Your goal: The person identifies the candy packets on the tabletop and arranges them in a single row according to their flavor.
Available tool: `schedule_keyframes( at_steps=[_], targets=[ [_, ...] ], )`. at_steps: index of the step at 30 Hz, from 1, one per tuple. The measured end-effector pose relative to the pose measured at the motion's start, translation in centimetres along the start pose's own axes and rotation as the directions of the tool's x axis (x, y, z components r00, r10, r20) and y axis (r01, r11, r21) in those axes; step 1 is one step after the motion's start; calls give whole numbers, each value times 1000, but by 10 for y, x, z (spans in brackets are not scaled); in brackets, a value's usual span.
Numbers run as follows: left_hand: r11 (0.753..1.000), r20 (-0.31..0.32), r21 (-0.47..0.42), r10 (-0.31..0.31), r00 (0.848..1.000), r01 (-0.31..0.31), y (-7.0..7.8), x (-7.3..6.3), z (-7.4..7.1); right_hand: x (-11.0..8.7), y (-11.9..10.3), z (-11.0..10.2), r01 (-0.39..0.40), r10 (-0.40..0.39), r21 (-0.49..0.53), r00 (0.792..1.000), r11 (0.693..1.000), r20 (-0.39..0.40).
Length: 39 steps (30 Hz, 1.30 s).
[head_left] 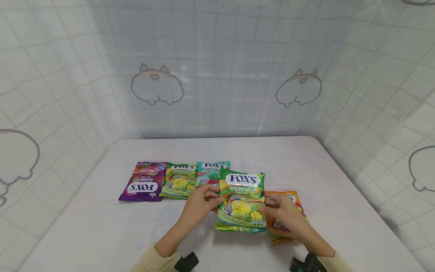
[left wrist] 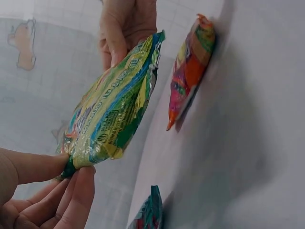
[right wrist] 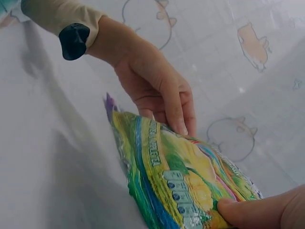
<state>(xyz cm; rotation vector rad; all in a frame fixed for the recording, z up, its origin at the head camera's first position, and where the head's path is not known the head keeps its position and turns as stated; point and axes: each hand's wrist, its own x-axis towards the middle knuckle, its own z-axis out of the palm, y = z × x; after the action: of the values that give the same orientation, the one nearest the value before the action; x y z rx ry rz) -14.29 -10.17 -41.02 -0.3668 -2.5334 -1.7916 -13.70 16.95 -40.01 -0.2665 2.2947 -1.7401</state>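
A green and yellow Fox's Spring Tea candy bag (head_left: 242, 204) is held up over the table, its front facing the head camera. My left hand (head_left: 200, 202) pinches its left edge between thumb and fingers, and my right hand (head_left: 283, 211) pinches the opposite edge. In the left wrist view the bag (left wrist: 112, 102) is clear of the table. Behind my right hand lies an orange candy bag (head_left: 280, 230), partly covered by it. A teal Mint candy bag (head_left: 212, 172) lies beyond my left hand, its lower part hidden.
At the left of the white table (head_left: 102, 226) lie a purple Berries candy bag (head_left: 144, 181), its lettering upside down, and a second Spring Tea bag (head_left: 178, 181) beside it. A tiled-pattern curtain (head_left: 221, 75) with cartoon animals surrounds the table's back and sides.
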Motion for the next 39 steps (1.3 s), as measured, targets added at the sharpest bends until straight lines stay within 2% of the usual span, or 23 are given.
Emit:
schedule_keyframes(
  at_steps=[3,8,14,23,27,32,37,39],
  targets=[
    [1000,-10,-16,-11,1000,11,-5,15,5,11,4,-7,-7,7,5,1000,1000,24],
    [1000,-17,23,2,1000,-2,-11,35,13,26,11,-17,-24,23,-64,1000,998,-21],
    [998,-22,63,7,1000,-6,-15,52,21,42,17,-23,-42,32,-111,995,993,-99],
    [992,-15,127,-6,1000,8,-14,75,29,69,15,-35,-44,28,-134,992,990,-119],
    [982,-45,187,-25,999,33,-18,85,32,80,11,-36,-51,21,-216,990,975,-136],
    [971,-69,231,-44,997,59,-21,93,33,94,8,-38,-79,54,-253,993,964,-103],
    [974,-57,220,-38,998,50,-24,97,37,103,10,-42,-127,109,-250,990,960,-85],
    [970,-53,241,-31,998,43,-24,97,39,105,12,-44,-137,120,-248,989,959,-84]
  ],
)
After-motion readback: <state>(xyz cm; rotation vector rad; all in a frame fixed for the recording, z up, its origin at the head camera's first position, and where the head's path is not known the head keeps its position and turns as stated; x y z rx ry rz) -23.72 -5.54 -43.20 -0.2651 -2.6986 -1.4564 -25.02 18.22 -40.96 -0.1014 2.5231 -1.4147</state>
